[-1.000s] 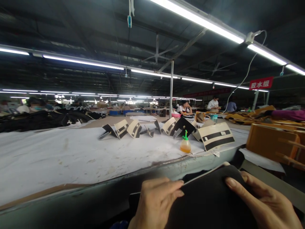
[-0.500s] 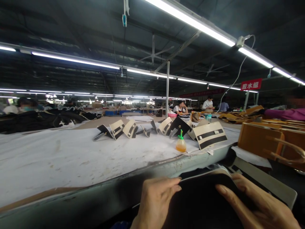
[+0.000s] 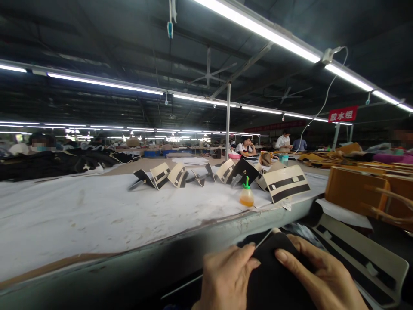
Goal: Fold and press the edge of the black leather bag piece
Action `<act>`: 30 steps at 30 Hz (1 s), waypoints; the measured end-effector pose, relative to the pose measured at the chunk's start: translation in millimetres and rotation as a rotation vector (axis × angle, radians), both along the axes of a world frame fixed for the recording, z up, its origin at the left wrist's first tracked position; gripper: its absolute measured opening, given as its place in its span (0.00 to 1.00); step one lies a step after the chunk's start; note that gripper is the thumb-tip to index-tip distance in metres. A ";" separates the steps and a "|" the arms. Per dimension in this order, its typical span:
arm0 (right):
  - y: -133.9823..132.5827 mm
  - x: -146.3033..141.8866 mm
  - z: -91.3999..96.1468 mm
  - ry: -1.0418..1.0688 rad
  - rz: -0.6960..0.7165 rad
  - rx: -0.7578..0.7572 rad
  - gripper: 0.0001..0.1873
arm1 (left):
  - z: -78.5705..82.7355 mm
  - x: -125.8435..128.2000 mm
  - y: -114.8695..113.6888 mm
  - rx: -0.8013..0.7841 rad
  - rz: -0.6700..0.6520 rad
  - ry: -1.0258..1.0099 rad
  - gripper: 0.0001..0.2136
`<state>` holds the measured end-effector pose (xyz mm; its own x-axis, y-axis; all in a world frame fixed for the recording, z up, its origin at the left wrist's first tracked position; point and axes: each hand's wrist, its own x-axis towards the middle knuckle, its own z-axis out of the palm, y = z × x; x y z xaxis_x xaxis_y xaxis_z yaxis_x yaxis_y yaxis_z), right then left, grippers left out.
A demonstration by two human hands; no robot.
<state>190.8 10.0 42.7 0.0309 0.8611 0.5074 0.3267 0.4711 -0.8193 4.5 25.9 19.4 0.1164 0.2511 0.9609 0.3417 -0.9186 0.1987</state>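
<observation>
Both my hands pinch a black panel just below the near edge of the long worktable.

The worktable [image 3: 97,215] is the biggest thing here, covered in stained white sheeting, with a row of cream-and-black folded pieces [image 3: 287,183] standing on it and a small amber squeeze bottle [image 3: 247,196] with a green nozzle beside them. Tan boxy bags [image 3: 355,189] sit off to the right. The black panel [image 3: 274,275] looks matte, thin and pliable, with a pale edge along its top; I judge it light and floppy, best held at the upper rim. My left hand [image 3: 226,280] and right hand [image 3: 319,280] are both closed on that rim, thumbs near each other.
</observation>
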 end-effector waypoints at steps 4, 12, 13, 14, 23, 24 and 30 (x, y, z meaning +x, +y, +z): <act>-1.5 -6.3 -0.6 -0.098 -0.111 0.215 0.14 | -2.1 -4.4 0.9 -0.172 -0.011 -0.063 0.08; -10.5 0.2 6.3 -0.108 -0.097 0.345 0.12 | -5.5 -9.6 -7.0 -0.145 0.052 -0.096 0.08; -11.9 0.9 7.4 -0.072 -0.088 0.320 0.13 | -5.3 -9.3 -8.4 -0.101 0.070 -0.084 0.08; -13.1 1.3 8.3 -0.038 -0.079 0.290 0.13 | -4.9 -9.1 -9.6 -0.065 0.078 -0.069 0.07; -18.9 0.2 10.2 0.036 -0.069 0.208 0.15 | -1.5 -8.1 -13.8 0.026 0.178 -0.046 0.08; -18.6 0.0 9.8 0.032 -0.068 0.216 0.15 | -2.0 -8.0 -14.4 0.030 0.180 -0.052 0.08; -16.6 -5.5 4.0 -0.002 -0.129 0.381 0.12 | -3.7 -8.8 -14.6 -0.135 0.045 -0.050 0.07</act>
